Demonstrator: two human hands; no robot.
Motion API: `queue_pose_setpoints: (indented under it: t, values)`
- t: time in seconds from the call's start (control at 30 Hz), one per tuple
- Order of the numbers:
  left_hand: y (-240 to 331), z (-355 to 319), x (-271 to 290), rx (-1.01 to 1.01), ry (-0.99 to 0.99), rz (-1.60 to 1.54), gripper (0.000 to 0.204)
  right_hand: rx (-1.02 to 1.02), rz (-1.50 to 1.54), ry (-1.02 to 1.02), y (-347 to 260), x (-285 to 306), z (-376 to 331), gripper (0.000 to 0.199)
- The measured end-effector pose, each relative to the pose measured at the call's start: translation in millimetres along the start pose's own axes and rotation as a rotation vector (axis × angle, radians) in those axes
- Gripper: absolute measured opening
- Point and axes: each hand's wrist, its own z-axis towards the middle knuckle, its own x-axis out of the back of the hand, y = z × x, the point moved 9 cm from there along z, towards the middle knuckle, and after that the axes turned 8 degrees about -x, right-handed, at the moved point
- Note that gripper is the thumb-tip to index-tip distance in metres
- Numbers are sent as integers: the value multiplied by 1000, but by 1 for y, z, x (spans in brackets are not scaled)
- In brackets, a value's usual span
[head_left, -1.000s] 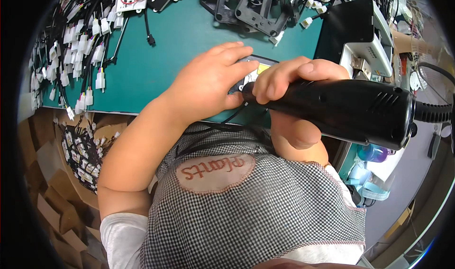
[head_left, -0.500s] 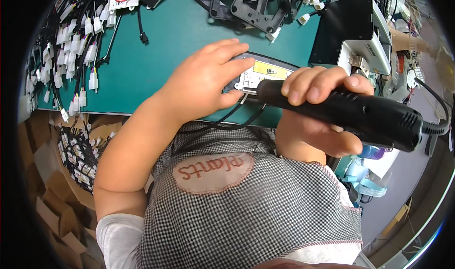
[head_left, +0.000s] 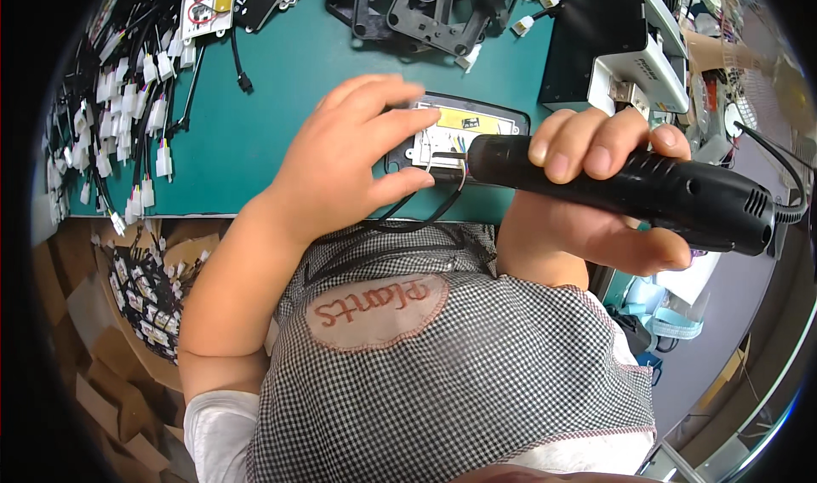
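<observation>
My right hand grips a black corded electric screwdriver, held nearly level with its tip pointing left. Its thin bit is over the lower part of a white circuit board with a yellow block, which sits in a black oblong housing. Spread around the housing's left end is my left hand, open, index fingertip over the board and thumb near the lower edge; whether they press on it is unclear. Black cables loop from the housing toward my apron.
Bundles of wires with white connectors cover the left of the green table. Black plastic frames lie at the back. A black-and-white box stands at the back right. Cardboard boxes are below left.
The screwdriver and my right hand have shifted slightly right, showing more of the board. My left hand has drawn a little left. The whole view has also moved slightly.
</observation>
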Motion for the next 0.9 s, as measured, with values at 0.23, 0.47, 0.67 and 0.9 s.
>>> queue_pose_setpoints:
  t: [0.23,0.47,0.67,0.9]
  values:
    - [4,-5,-10,90,42,-209,16,-14,54,27,-13,0,3,79]
    - [-6,-27,-26,441,117,-755,19,-24,134,37,-26,3,6,75]
    - [3,-23,-37,415,109,-915,22,-65,214,90,-24,6,4,71]
    - [11,-24,-44,413,-94,-922,19,-121,255,91,-19,5,1,73]
